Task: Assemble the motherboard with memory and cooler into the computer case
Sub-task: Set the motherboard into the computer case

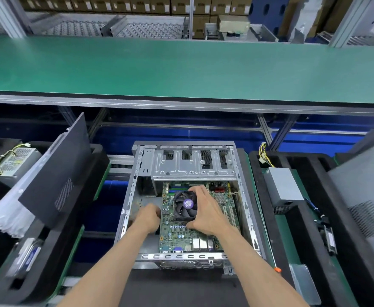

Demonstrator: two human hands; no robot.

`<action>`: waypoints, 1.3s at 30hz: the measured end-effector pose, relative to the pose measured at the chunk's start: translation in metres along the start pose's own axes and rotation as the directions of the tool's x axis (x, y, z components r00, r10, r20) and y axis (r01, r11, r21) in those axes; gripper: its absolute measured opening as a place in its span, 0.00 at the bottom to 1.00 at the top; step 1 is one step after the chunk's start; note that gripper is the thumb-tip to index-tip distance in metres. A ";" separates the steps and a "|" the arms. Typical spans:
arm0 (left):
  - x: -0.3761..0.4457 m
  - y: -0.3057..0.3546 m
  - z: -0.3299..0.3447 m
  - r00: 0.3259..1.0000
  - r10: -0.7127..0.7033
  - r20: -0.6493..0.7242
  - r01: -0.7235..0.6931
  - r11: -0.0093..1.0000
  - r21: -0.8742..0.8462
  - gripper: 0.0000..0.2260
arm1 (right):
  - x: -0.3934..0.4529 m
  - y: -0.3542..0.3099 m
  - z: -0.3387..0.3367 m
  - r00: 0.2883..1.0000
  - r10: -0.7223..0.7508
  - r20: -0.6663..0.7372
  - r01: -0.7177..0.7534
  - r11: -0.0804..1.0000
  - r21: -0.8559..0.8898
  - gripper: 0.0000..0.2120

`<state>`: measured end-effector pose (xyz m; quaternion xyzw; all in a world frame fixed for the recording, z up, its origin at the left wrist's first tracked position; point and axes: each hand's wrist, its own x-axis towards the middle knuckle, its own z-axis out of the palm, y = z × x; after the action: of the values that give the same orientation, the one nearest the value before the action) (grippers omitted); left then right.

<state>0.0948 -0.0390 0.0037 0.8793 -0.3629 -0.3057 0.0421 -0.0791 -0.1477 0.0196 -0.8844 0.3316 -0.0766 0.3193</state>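
An open grey computer case [126,209] lies on its side in front of me. Inside it is the green motherboard [181,235], with a black cooler fan [185,206] bearing a purple label. My right hand [206,211] grips the cooler from its right side, fingers curled over its top and bottom edges. My left hand [148,218] holds the board's left edge, fingers curled down and partly hidden. The memory slots [177,187] show just beyond the fan, under the drive cage [192,165].
A black side panel [55,173] leans on the left foam tray. Grey power supplies sit left [13,162] and right [285,187] with loose cables. A green conveyor belt [181,69] runs across beyond the case. An orange-tipped tool [276,269] lies near right.
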 end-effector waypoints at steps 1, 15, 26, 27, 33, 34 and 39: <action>0.000 -0.001 0.001 0.999 0.014 0.045 -0.016 0.998 0.058 0.14 | 0.000 0.000 0.000 1.000 -0.001 -0.007 0.001 1.000 0.003 0.46; -0.011 0.003 0.007 0.822 -0.047 0.568 0.053 0.999 0.005 0.05 | -0.004 0.000 -0.009 0.998 0.028 -0.057 -0.023 0.996 0.087 0.42; -0.005 -0.006 0.016 0.796 -0.095 0.597 0.433 0.780 -0.452 0.08 | -0.004 -0.001 -0.012 0.996 0.041 -0.083 -0.029 0.989 0.147 0.42; -0.004 -0.006 0.015 0.800 -0.108 0.591 0.449 0.761 -0.468 0.07 | -0.004 -0.001 -0.012 0.996 0.040 -0.081 -0.028 0.989 0.143 0.42; -0.006 -0.002 0.011 0.802 -0.183 0.568 0.566 0.536 -0.627 0.10 | -0.004 -0.001 -0.011 0.997 0.041 -0.070 -0.032 0.992 0.123 0.42; -0.007 -0.002 0.010 0.793 -0.191 0.579 0.585 0.506 -0.634 0.09 | -0.004 -0.001 -0.012 0.997 0.043 -0.069 -0.034 0.992 0.124 0.42; -0.010 0.000 0.002 0.786 -0.151 0.600 0.609 0.360 -0.707 0.06 | -0.004 -0.003 -0.012 0.996 0.053 -0.074 -0.044 0.992 0.121 0.41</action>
<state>0.0883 -0.0317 0.0066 0.6950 0.0696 -0.6351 0.3298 -0.0851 -0.1499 0.0310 -0.8519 0.3598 -0.1223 0.3602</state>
